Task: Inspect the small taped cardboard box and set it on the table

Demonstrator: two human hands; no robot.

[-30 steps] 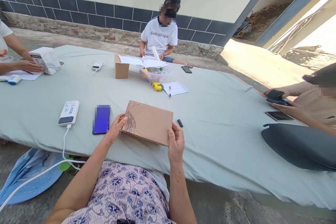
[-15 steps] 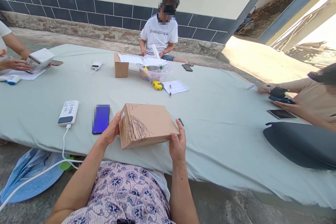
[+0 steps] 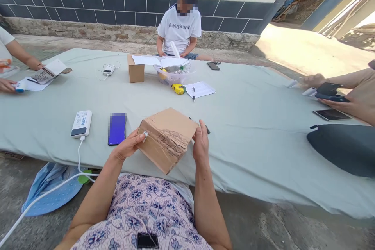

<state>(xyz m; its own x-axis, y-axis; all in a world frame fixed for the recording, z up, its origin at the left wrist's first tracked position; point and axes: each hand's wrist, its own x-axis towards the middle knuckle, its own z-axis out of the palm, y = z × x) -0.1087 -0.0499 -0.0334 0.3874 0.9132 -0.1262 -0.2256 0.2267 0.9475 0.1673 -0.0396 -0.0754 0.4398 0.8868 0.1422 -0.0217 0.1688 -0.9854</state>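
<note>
A brown cardboard box (image 3: 166, 134) with dark scribbled lines on it is held between my two hands, tilted over the near edge of the table. My left hand (image 3: 129, 144) grips its left corner, the thumb beside a small black-and-white patterned patch (image 3: 145, 136). At the right corner, my right hand (image 3: 201, 140) is closed on the box, some fingers hidden behind it. Part of a dark object (image 3: 208, 129) shows behind my right hand; I cannot make out what it is. Left of the box lies a phone (image 3: 116, 129) with a blue screen.
A white power bank (image 3: 81, 124) with a cable lies on the cloth-covered table (image 3: 249, 136). Farther off are a yellow tape measure (image 3: 178, 89), paper with a pen (image 3: 200, 90), a plastic basket (image 3: 172, 77) and another carton (image 3: 136, 73). Several people sit around; a black bag (image 3: 342, 148) lies right.
My hands have turned and tilted the box, so its scribbled side now faces me more. At left, the co-worker's white box has tipped lower, and a hand now holds the white-and-blue device.
</note>
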